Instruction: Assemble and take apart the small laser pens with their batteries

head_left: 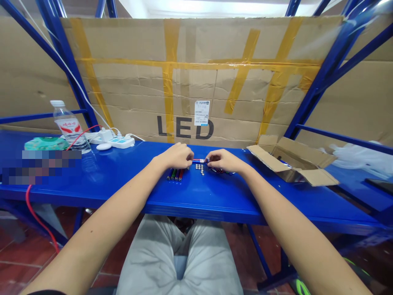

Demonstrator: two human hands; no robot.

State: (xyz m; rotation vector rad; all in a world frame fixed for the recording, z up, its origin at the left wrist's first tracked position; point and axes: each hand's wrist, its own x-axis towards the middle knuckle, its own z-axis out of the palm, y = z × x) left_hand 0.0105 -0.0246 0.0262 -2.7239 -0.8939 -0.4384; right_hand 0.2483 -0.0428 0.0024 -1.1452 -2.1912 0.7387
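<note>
A slim tube, banded red and blue with a silver end, lay level between the two hands at the middle of the frame, just above the bench edge. The left hand had its fingers curled in and their tips closed on the tube's left end, while the right hand pinched the other end between its fingertips, so the hands stood close together with only the short bare length of tube between them. Just below the tube lay a small cluster of silver button cells, and beneath the left hand a row of coloured slim tubes in green, red and dark finishes lay side by side. More dark and red pieces sat partly hidden under the right hand. All of this rested on a blue steel workbench. To the right stood an open cardboard box with its flaps spread, and to the upper left were a white power strip, a water bottle and a green wet-wipe pack. Behind everything, a taped cardboard sheet printed "LED" filled the upper frame.
</note>
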